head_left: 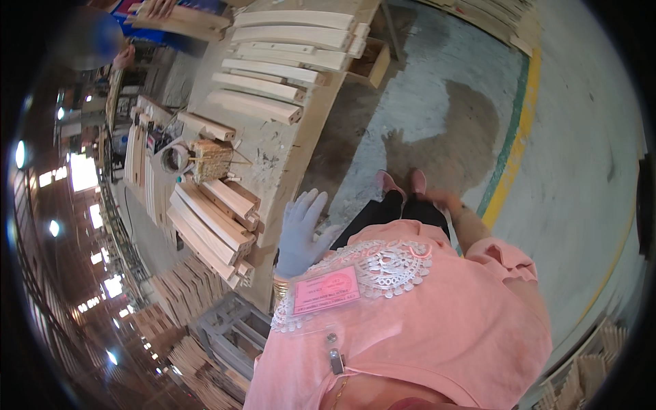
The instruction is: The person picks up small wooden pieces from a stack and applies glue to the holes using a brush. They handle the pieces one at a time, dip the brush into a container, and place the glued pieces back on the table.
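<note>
My left hand point(301, 229) wears a pale grey-blue glove and is raised with its fingers spread, holding nothing. It hovers just beside the edge of the wooden workbench point(287, 178), nearest a stack of light wooden slats point(212, 225). My right hand point(441, 200) is bare and rests low against my dark trousers; its fingers are mostly hidden. A pink shirt with a pink badge point(326, 290) fills the lower middle of the view.
Curved wooden pieces point(273, 68) lie in a row along the bench, with a dowel-studded block point(210, 158) and a round roll point(174, 158). Another person's hands point(157, 8) hold wood at the top left. The concrete floor has a yellow-green line point(512, 157). Wood stacks point(184, 287) stand below.
</note>
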`<move>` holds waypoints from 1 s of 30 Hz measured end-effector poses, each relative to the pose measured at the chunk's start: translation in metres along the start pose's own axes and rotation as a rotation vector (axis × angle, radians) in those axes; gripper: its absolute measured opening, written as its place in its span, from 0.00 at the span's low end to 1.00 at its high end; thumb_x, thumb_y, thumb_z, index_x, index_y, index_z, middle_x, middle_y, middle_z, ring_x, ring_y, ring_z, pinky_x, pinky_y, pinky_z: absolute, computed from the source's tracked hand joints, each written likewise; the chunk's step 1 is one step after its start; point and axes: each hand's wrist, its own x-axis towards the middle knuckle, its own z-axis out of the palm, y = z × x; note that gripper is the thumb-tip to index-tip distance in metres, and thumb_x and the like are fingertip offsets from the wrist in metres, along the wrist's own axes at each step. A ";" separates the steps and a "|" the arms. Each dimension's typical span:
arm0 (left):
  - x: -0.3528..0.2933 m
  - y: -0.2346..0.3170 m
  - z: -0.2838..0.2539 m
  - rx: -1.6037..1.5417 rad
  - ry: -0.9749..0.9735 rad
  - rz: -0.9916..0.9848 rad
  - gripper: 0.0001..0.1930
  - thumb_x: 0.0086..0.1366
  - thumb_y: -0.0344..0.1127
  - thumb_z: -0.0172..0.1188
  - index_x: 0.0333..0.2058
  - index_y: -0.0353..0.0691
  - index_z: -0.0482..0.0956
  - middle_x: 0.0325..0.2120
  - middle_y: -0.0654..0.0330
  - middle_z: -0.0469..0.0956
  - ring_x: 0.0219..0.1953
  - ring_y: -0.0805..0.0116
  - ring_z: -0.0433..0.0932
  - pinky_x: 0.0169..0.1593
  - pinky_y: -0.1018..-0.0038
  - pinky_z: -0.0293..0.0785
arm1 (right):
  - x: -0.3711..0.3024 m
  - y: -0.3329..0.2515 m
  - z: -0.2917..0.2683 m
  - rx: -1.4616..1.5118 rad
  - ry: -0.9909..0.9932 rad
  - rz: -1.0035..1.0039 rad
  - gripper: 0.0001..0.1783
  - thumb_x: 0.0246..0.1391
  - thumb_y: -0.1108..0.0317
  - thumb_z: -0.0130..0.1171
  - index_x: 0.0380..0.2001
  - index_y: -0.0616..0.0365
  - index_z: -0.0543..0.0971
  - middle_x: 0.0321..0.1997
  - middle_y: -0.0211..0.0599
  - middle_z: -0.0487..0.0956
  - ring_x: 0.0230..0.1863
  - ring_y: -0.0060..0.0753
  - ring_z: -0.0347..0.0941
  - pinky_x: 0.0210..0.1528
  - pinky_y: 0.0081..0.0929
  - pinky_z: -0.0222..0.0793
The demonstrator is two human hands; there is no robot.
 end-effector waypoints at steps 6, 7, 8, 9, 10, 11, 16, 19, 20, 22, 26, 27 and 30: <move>-0.005 -0.019 -0.013 0.026 0.054 -0.079 0.30 0.53 0.43 0.60 0.53 0.38 0.67 0.53 0.48 0.65 0.54 0.50 0.63 0.58 0.60 0.56 | -0.012 -0.031 -0.044 -0.315 -0.585 0.397 0.32 0.51 0.50 0.50 0.56 0.57 0.65 0.47 0.49 0.74 0.38 0.44 0.76 0.37 0.41 0.75; -0.006 -0.020 -0.017 0.021 0.089 -0.108 0.28 0.55 0.44 0.58 0.53 0.39 0.66 0.52 0.49 0.66 0.54 0.51 0.63 0.58 0.60 0.56 | -0.019 -0.056 -0.055 -0.390 -0.528 0.320 0.32 0.51 0.52 0.50 0.56 0.57 0.65 0.45 0.49 0.75 0.35 0.42 0.76 0.35 0.38 0.75; -0.009 -0.026 -0.020 0.014 0.146 -0.134 0.28 0.55 0.44 0.58 0.53 0.39 0.67 0.52 0.49 0.66 0.54 0.51 0.63 0.59 0.60 0.55 | -0.030 -0.086 -0.061 -0.460 -0.470 0.241 0.31 0.51 0.55 0.51 0.57 0.58 0.64 0.43 0.48 0.76 0.32 0.40 0.77 0.34 0.36 0.75; -0.012 -0.032 -0.022 0.006 0.199 -0.160 0.28 0.55 0.44 0.58 0.53 0.40 0.67 0.51 0.49 0.66 0.55 0.51 0.63 0.59 0.60 0.55 | -0.038 -0.114 -0.063 -0.441 -0.442 0.149 0.31 0.52 0.56 0.51 0.58 0.57 0.63 0.41 0.46 0.77 0.31 0.38 0.77 0.32 0.34 0.75; -0.017 -0.039 -0.024 -0.004 0.257 -0.184 0.28 0.56 0.44 0.58 0.53 0.40 0.67 0.51 0.49 0.67 0.55 0.51 0.63 0.59 0.60 0.55 | -0.044 -0.142 -0.063 -0.423 -0.413 0.056 0.31 0.52 0.58 0.52 0.58 0.57 0.63 0.40 0.44 0.78 0.30 0.37 0.78 0.31 0.32 0.75; -0.018 -0.047 -0.028 0.009 0.290 -0.203 0.28 0.56 0.44 0.58 0.53 0.40 0.67 0.51 0.49 0.67 0.54 0.51 0.64 0.58 0.61 0.56 | -0.050 -0.169 -0.060 -0.391 -0.386 -0.041 0.31 0.52 0.60 0.52 0.59 0.57 0.62 0.38 0.43 0.78 0.29 0.36 0.78 0.30 0.30 0.75; -0.031 -0.086 -0.044 -0.003 0.453 -0.335 0.27 0.54 0.42 0.60 0.51 0.38 0.69 0.49 0.50 0.69 0.51 0.52 0.66 0.55 0.63 0.61 | -0.068 -0.311 -0.005 -0.330 -0.248 -0.731 0.28 0.49 0.62 0.57 0.54 0.59 0.69 0.35 0.41 0.79 0.29 0.27 0.76 0.32 0.24 0.71; -0.037 -0.112 -0.044 -0.062 0.569 -0.378 0.25 0.54 0.40 0.61 0.50 0.37 0.70 0.48 0.50 0.70 0.50 0.52 0.69 0.53 0.65 0.64 | -0.062 -0.379 0.042 -0.373 -0.019 -1.087 0.23 0.48 0.66 0.58 0.49 0.64 0.72 0.33 0.37 0.78 0.30 0.23 0.73 0.35 0.21 0.69; -0.036 -0.119 -0.043 -0.126 0.596 -0.394 0.25 0.54 0.40 0.61 0.49 0.37 0.71 0.48 0.50 0.70 0.50 0.51 0.69 0.53 0.65 0.65 | -0.061 -0.400 0.058 -0.363 0.013 -1.129 0.22 0.49 0.68 0.58 0.48 0.66 0.72 0.31 0.33 0.77 0.30 0.20 0.72 0.35 0.19 0.68; -0.035 -0.129 -0.042 -0.240 0.656 -0.457 0.24 0.54 0.41 0.61 0.49 0.37 0.71 0.49 0.49 0.70 0.51 0.51 0.69 0.53 0.66 0.65 | -0.065 -0.429 0.074 -0.402 0.066 -1.158 0.22 0.49 0.70 0.58 0.48 0.66 0.72 0.32 0.34 0.77 0.32 0.20 0.71 0.37 0.19 0.68; -0.033 -0.158 -0.044 -0.120 0.805 -0.594 0.25 0.53 0.41 0.62 0.50 0.38 0.71 0.51 0.47 0.68 0.53 0.51 0.67 0.54 0.64 0.65 | -0.059 -0.461 0.128 -0.393 -0.180 -1.119 0.19 0.49 0.71 0.57 0.46 0.65 0.73 0.38 0.41 0.78 0.37 0.25 0.74 0.40 0.23 0.70; -0.035 -0.166 -0.048 -0.031 0.881 -0.631 0.25 0.53 0.41 0.62 0.50 0.38 0.71 0.51 0.47 0.67 0.53 0.51 0.67 0.55 0.64 0.64 | -0.051 -0.457 0.140 -0.324 -0.312 -1.092 0.18 0.50 0.72 0.56 0.46 0.65 0.74 0.39 0.40 0.78 0.38 0.25 0.74 0.41 0.22 0.70; -0.053 -0.193 -0.054 0.117 1.015 -0.847 0.26 0.54 0.41 0.61 0.51 0.39 0.69 0.53 0.45 0.64 0.54 0.48 0.64 0.55 0.61 0.63 | -0.046 -0.453 0.186 -0.406 -0.665 -0.860 0.19 0.53 0.72 0.55 0.49 0.65 0.72 0.45 0.40 0.75 0.43 0.27 0.72 0.46 0.22 0.69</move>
